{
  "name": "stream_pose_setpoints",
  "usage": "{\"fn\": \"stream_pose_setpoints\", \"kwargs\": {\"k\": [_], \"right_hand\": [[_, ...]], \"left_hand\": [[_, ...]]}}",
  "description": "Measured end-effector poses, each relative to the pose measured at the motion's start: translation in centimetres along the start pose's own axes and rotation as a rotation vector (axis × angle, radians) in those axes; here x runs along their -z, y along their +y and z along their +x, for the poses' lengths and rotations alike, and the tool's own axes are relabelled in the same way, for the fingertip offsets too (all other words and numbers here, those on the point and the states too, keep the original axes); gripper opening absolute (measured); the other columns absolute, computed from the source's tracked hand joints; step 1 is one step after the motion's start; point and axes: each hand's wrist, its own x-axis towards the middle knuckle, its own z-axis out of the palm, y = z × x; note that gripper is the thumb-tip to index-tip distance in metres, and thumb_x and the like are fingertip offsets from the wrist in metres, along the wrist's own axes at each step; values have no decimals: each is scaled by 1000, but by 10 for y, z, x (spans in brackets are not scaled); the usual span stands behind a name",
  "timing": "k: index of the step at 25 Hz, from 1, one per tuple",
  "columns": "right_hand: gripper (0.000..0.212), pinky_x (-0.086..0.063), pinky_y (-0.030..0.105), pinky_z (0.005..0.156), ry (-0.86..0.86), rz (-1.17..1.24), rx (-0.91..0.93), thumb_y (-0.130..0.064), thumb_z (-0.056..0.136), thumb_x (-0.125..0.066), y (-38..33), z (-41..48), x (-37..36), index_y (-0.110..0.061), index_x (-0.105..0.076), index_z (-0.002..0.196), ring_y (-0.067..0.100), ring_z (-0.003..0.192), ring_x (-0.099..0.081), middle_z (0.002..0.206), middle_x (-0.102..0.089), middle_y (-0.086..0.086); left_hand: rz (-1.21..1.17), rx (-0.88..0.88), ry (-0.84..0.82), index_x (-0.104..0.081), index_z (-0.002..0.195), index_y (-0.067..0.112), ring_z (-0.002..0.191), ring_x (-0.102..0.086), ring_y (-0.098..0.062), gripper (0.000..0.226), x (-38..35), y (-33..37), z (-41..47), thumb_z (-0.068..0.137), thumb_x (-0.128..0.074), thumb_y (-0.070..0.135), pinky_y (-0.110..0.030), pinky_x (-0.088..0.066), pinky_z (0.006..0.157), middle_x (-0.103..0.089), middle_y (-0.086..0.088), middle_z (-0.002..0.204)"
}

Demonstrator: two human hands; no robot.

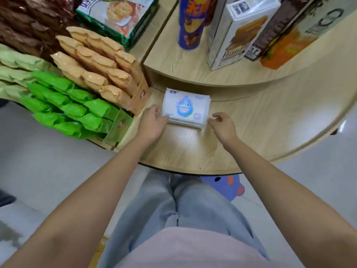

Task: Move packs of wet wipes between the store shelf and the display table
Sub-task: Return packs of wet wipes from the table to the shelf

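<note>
A stack of white wet wipe packs point(186, 107) with a blue drop printed on top lies on the lower tier of the round wooden display table point(251, 132). My left hand point(152, 122) touches the stack's left near corner, fingers against its side. My right hand point(222, 123) is at the stack's right near corner, fingers loosely curled; whether it touches the packs is blurred. Neither hand lifts the stack off the wood.
Green snack packs point(73, 109) and tan snack packs point(104, 72) fill cardboard trays left of the stack. The upper tier point(173, 62) carries a blue can point(190, 22), a white biscuit box point(237, 33) and an orange box point(293, 37). Bare wood lies right of the stack.
</note>
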Motion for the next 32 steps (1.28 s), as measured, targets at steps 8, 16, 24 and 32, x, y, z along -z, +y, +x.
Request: {"fn": "stream_pose_setpoints", "kwargs": {"k": [8, 16, 24, 32], "right_hand": [[68, -37, 33, 95, 223, -132, -116, -40, 75, -75, -19, 30, -63, -5, -48, 127, 29, 123, -41, 131, -43, 14], [28, -33, 24, 99, 245, 81, -50, -29, 82, -68, -8, 17, -63, -11, -65, 103, 21, 121, -42, 125, -45, 7], [64, -43, 26, 72, 99, 100, -227, -31, 71, -80, -9, 47, -58, -5, -48, 120, 15, 89, -55, 110, -59, 3], [37, -46, 29, 64, 277, 173, -107, -18, 71, -80, 4, 29, -40, -7, -56, 96, 20, 82, -60, 94, -63, 7]], "left_hand": [[-40, 18, -39, -57, 117, 25, 111, -58, -24, 66, -27, -13, 58, 62, -56, 62, -43, -50, 93, -61, -3, 120], [-350, 3, 22, -39, 117, 9, 97, -59, -12, 50, 2, 0, 33, 80, -72, 8, -24, -52, 81, -54, -1, 112], [-631, 257, -160, -50, 122, 9, 90, -67, -9, 40, 18, -60, -7, 85, -65, 5, -19, -56, 70, -67, -1, 109], [-675, 228, -177, -55, 110, 16, 85, -70, -9, 28, 23, -52, -27, 86, -64, 5, -25, -58, 71, -69, 2, 104]]}}
